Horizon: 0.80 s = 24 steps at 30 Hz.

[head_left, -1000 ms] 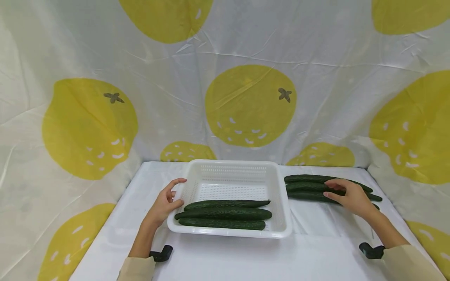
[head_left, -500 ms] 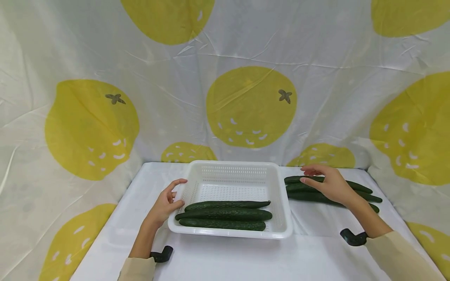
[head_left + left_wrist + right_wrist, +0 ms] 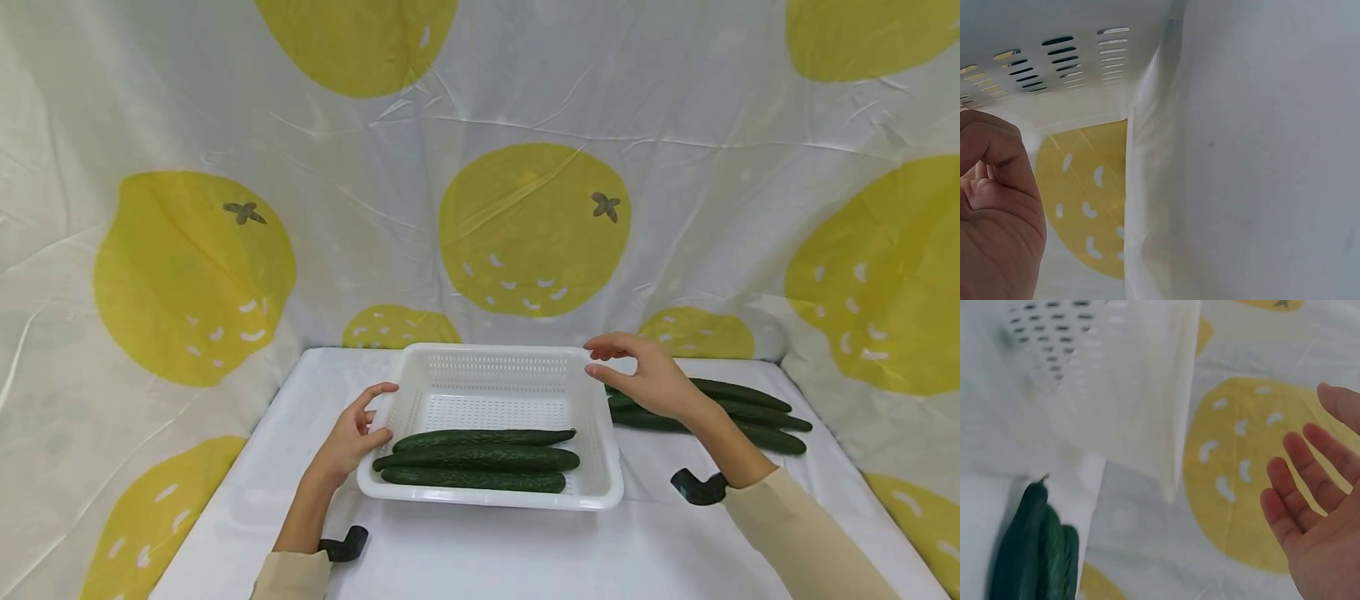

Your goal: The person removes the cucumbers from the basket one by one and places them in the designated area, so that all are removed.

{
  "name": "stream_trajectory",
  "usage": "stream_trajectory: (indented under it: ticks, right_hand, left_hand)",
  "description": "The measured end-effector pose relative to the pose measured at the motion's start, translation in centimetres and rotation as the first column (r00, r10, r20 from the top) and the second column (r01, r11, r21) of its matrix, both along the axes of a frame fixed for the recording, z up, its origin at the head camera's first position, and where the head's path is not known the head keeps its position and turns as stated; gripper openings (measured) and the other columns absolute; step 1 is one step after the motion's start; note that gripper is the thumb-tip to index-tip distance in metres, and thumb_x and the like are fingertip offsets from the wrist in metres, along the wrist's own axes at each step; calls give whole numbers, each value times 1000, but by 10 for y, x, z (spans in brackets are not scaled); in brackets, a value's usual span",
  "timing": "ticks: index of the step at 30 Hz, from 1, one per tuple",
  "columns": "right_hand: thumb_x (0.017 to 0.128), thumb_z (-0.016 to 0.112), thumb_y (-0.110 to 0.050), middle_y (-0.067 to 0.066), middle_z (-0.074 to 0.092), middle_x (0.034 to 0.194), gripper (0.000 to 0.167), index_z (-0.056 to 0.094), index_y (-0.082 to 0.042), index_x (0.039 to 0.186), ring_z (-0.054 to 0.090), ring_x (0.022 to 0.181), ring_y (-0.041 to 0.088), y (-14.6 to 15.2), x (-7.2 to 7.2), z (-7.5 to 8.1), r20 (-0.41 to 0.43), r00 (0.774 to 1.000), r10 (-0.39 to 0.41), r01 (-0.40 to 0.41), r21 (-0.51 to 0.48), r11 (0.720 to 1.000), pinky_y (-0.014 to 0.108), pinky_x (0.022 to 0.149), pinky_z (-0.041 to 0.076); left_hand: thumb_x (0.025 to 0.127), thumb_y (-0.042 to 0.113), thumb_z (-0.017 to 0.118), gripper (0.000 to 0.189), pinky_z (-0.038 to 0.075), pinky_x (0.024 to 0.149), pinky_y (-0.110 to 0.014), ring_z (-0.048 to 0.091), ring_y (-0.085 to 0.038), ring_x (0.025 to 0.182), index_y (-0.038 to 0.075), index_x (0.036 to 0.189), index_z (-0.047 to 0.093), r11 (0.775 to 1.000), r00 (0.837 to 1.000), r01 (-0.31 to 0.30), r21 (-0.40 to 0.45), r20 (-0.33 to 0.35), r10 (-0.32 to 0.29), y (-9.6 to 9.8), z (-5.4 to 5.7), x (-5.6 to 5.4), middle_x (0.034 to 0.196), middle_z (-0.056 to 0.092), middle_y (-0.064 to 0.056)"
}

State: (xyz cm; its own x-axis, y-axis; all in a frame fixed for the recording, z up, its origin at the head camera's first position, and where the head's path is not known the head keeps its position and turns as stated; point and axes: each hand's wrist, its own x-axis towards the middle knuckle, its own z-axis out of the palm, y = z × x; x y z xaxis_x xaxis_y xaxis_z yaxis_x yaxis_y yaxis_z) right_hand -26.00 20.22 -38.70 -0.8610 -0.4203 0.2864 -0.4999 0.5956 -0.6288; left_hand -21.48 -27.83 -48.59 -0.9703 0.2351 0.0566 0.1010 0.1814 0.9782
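A white plastic basket (image 3: 491,500) with slotted walls sits mid-table; three dark green cucumbers (image 3: 480,457) lie side by side along its near side. My left hand (image 3: 348,437) grips the basket's left rim, fingers and thumb curled around it. In the left wrist view, the curled left hand (image 3: 997,200) shows below the slotted wall. By the far right corner of the basket is my right hand (image 3: 648,375), fingers extended and thumb apart, holding nothing. The right wrist view shows this hand (image 3: 1322,506) with spread fingers, apart from the basket wall (image 3: 1129,412).
Several more cucumbers (image 3: 757,414) lie on the white-covered table (image 3: 525,558) right of the basket, partly hidden behind my right hand and forearm. A lemon-print curtain (image 3: 390,208) rises behind the table and along both sides.
My right hand has moved left from above the loose cucumbers to the basket's right side, still holding nothing. My left hand, the basket and the cucumbers have stayed in place.
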Motion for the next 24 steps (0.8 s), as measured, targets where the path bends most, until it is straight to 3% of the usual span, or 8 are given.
stream_trajectory:
  ticks: [12, 16, 24]
  right_hand:
    - [96, 73, -32, -3, 70, 119, 37, 67, -21, 131, 64, 113, 24, -60, -8, 13, -29, 988, 153, -154, -55, 986, 48, 102, 50]
    - [97, 72, -32, -3, 70, 120, 37, 67, -20, 131, 65, 113, 26, -78, -12, 10, -17, 979, 202, -202, -77, 976, 47, 102, 50]
    - [97, 71, -32, 1, 70, 122, 38, 67, -16, 131, 65, 111, 19, -107, -20, -3, 9, 966, 258, -257, -70, 964, 48, 102, 50]
  left_hand:
    - [88, -9, 61, 69, 61, 71, -31, 69, -21, 84, 7, 151, 38, 1000, 1000, 0, 8, 14, 0, 1, -1, 0, 110, 65, -35]
    - [89, -9, 61, 69, 61, 71, -31, 69, -21, 84, 7, 152, 39, 1000, 1000, -3, -9, 3, 3, 1, -1, 0, 111, 64, -35]
    - [89, -8, 61, 69, 61, 70, -32, 69, -21, 84, 7, 152, 38, 1000, 1000, -4, -17, -3, 3, 1, 1, -1, 110, 65, -34]
